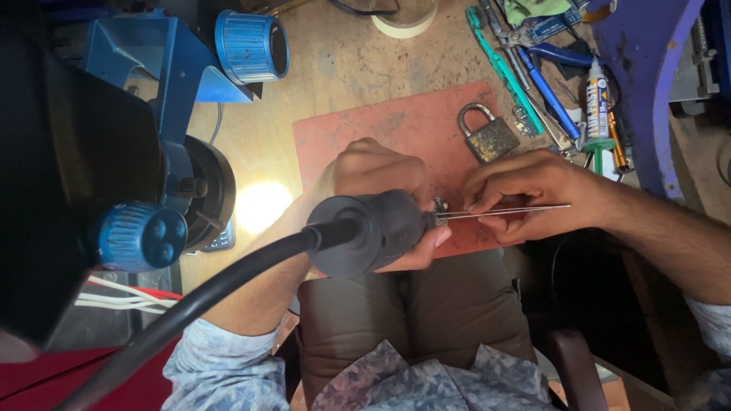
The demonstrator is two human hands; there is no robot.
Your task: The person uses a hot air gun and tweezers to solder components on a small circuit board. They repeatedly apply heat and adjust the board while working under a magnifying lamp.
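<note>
The left hand (377, 183) was clenched around the thick black handle of a hot-air tool (373, 228), its fingers wrapped over the top and the thumb pressed along the underside. A heavy black hose (198, 304) ran from the rear of that handle down toward the lower left corner. The tool's front end pointed right, meeting a small dark circuit part (439, 205) held just above the red mat (396, 125).

The right hand (533, 194) pinched a pair of thin metal tweezers (506, 211) between thumb and fingers; the tweezers lay nearly level, their tips touching the small part, their back end jutting out to the right past the knuckles. Both hands were close together over the near edge of the mat.

Farther back on the mat sat a brass padlock (487, 133), shackle closed, well apart from the hands. Beyond it, on the worn wooden table (335, 61), lay a cluster of tools: a green tool (499, 68), blue-handled pliers (560, 55), and a small white bottle with a green cap (596, 95). To the left stood a blue microscope (183, 68), and a bright patch of light (263, 205) fell on the table just beside the left wrist. A roll of pale tape (403, 19) rested at the far edge.
</note>
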